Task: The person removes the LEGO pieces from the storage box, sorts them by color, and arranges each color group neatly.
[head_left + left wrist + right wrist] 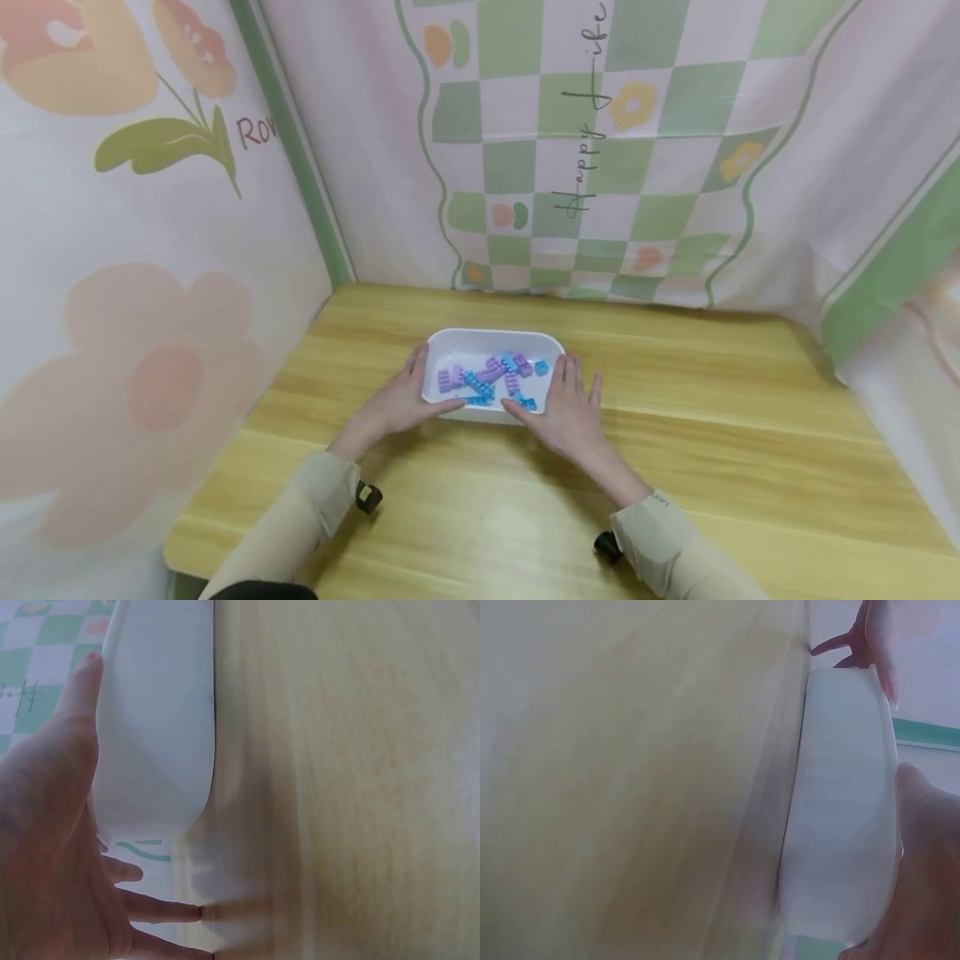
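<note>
A white rectangular tray (480, 413) with rounded corners rests on the table and holds several loose blue toy bricks (480, 386) and purple toy bricks (444, 380). At its left end is my left hand (397, 402), its thumb along the near rim. In the left wrist view its straight fingers (161, 907) spread toward the tabletop past the tray's end. My right hand (572, 419) lies against the right end, thumb over the near rim and fingers extended along the side. The tray's outer wall (840, 810) fills much of the right wrist view, where the bricks are hidden.
The wooden table (480, 517) extends around the tray. A patterned curtain (555, 150) hangs along its far edge, and a flowered curtain (150, 233) stands on the left. Small black wrist cameras sit at both cuffs.
</note>
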The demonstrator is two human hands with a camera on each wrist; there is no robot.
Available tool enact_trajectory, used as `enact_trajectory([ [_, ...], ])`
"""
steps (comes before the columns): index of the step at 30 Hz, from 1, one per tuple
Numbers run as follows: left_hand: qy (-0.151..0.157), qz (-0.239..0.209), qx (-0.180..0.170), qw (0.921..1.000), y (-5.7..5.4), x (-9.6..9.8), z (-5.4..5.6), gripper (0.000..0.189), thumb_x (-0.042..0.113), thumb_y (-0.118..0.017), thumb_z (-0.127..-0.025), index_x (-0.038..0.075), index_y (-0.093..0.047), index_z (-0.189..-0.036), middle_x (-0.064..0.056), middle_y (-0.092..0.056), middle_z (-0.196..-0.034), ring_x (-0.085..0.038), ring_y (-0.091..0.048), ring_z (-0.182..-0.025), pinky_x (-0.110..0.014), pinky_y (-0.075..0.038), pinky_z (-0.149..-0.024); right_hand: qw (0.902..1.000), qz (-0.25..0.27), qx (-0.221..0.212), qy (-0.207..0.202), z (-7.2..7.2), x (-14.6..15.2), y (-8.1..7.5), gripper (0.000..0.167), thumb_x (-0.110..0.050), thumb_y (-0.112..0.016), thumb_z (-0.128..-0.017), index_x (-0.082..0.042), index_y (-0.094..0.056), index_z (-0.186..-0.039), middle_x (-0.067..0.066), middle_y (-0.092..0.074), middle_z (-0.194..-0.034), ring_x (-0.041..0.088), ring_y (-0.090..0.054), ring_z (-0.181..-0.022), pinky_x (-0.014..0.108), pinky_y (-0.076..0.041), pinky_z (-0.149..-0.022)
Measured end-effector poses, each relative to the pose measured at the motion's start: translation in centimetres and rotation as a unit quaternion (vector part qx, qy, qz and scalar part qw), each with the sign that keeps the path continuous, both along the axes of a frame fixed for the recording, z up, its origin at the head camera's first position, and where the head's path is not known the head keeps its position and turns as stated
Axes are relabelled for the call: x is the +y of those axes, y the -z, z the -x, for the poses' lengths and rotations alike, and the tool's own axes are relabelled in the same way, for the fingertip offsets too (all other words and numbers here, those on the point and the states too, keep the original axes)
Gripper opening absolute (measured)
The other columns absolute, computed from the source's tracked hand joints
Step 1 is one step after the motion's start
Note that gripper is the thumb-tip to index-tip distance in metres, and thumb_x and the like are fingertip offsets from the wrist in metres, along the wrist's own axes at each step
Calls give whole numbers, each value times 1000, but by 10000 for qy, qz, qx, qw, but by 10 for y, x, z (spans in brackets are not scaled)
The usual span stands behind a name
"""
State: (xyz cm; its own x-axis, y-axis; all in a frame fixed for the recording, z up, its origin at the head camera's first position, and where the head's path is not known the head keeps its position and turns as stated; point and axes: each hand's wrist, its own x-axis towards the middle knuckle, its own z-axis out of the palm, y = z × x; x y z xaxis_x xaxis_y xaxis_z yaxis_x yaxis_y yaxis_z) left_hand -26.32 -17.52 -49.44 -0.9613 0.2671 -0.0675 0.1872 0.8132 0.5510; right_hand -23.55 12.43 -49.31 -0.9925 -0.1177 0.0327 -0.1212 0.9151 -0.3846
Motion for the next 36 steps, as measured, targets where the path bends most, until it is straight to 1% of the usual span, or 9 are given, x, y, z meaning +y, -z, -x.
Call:
enact_trajectory([
  [10, -4, -49, -17, 10000, 2, -1, 1, 137, 83, -70, -90, 7, 4, -177, -22, 1, -186, -53, -36, -162, -67, -37, -129, 9998, 167, 66, -126, 6, 3, 2, 135, -87, -55, -94, 14, -8, -170, 37, -9, -180, 54, -8, -170, 80, 0, -134],
  [15, 62, 66, 18, 10000, 3, -1, 2, 137, 82, -69, -90, 7, 6, -177, -17, 7, -186, -47, -19, -170, -62, -26, -136, 9978, 212, 325, -540, 13, -2, -18, 114, -59, -71, -100, 10, -15, -171, 36, -14, -179, 58, -12, -167, 82, -6, -131],
  [19, 89, 0, 83, 9999, 2, -2, 3, 136, 80, -71, -91, 8, 6, -177, -16, 5, -187, -47, -17, -170, -63, -23, -136, 9908, 311, 677, -1130, 23, -16, -34, 96, -37, -80, -100, 11, -30, -167, 36, -32, -174, 57, -26, -164, 78, -15, -133],
  [23, 114, -15, 99, 9999, 2, -1, 4, 135, 79, -70, -92, 9, 7, -177, -15, 5, -187, -49, -18, -170, -65, -23, -136, 9789, 722, 590, -1816, 46, -32, -22, 84, -29, -83, -97, 8, -44, -162, 33, -50, -165, 56, -41, -157, 79, -22, -131],
  [26, 65, -6, 94, 9999, 3, -1, 3, 134, 79, -70, -92, 10, 7, -177, -15, 5, -187, -49, -19, -169, -65, -24, -136, 9644, 929, 618, -2398, 77, -43, 15, 77, -33, -83, -96, 2, -53, -158, 28, -62, -155, 52, -56, -146, 75, -39, -124],
  [29, 2, -35, 116, 9999, 4, -2, 3, 134, 79, -71, -92, 9, 5, -177, -16, 1, -187, -48, -20, -169, -65, -25, -136, 9506, 876, 603, -2917, 94, -60, 30, 70, -31, -83, -97, 2, -58, -154, 26, -67, -149, 49, -63, -138, 67, -50, -118],
  [31, -9, -28, 142, 9999, 6, -3, 4, 133, 79, -70, -92, 10, 5, -177, -17, -1, -186, -47, -20, -170, -64, -26, -136, 9460, 879, 513, -3078, 93, -72, 21, 67, -23, -85, -96, 4, -60, -151, 27, -68, -147, 49, -63, -137, 63, -51, -119],
  [34, 64, -25, 151, 9999, 7, -4, 6, 133, 81, -67, -93, 9, 6, -177, -18, -1, -186, -45, -17, -171, -60, -20, -139, 9477, 745, 239, -3096, 83, -86, -4, 65, -18, -88, -93, 6, -63, -148, 27, -68, -148, 47, -62, -141, 60, -47, -125],
  [36, 99, -18, 110, 9999, 7, -5, 6, 134, 83, -65, -93, 8, 8, -176, -17, 1, -186, -44, -14, -171, -58, -16, -140, 9491, 726, 101, -3064, 81, -93, -10, 62, -17, -88, -93, 6, -64, -146, 26, -69, -146, 46, -62, -141, 59, -47, -125],
])
